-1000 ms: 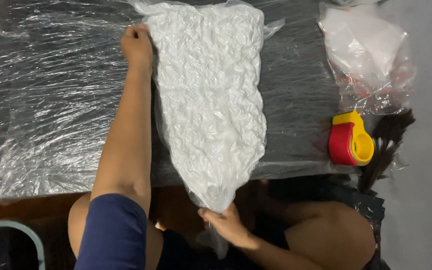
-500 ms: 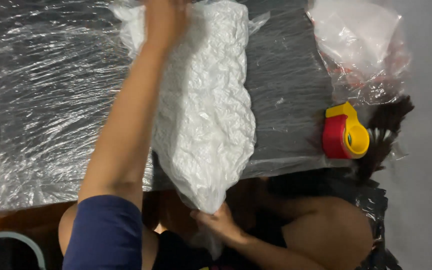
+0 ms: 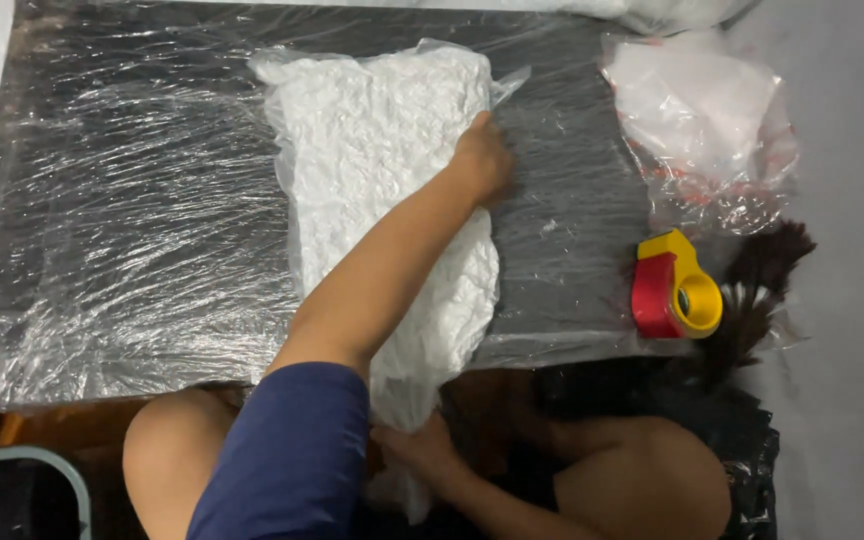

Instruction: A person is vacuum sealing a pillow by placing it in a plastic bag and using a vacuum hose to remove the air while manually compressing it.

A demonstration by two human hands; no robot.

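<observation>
A crumpled white bag (image 3: 372, 170) sealed in clear plastic lies lengthwise on a dark table wrapped in clear film (image 3: 122, 230). Its lower end hangs over the table's near edge. My left hand (image 3: 482, 160), on a blue-sleeved arm reaching across the bag, presses on the bag's upper right edge with curled fingers. My right hand (image 3: 420, 450) is below the table edge, closed around the bag's hanging lower end. My knees show under the table edge.
A red and yellow tape dispenser (image 3: 674, 295) sits at the table's right near corner. Behind it lies a crumpled clear plastic bag (image 3: 702, 120). Dark feathery material (image 3: 757, 290) and black plastic (image 3: 752, 470) lie right of the table. A grey curved rim (image 3: 47, 465) shows at lower left.
My left hand has swept from the bag's upper left corner, over its top, to its upper right edge. The right hand has kept its hold on the lower end.
</observation>
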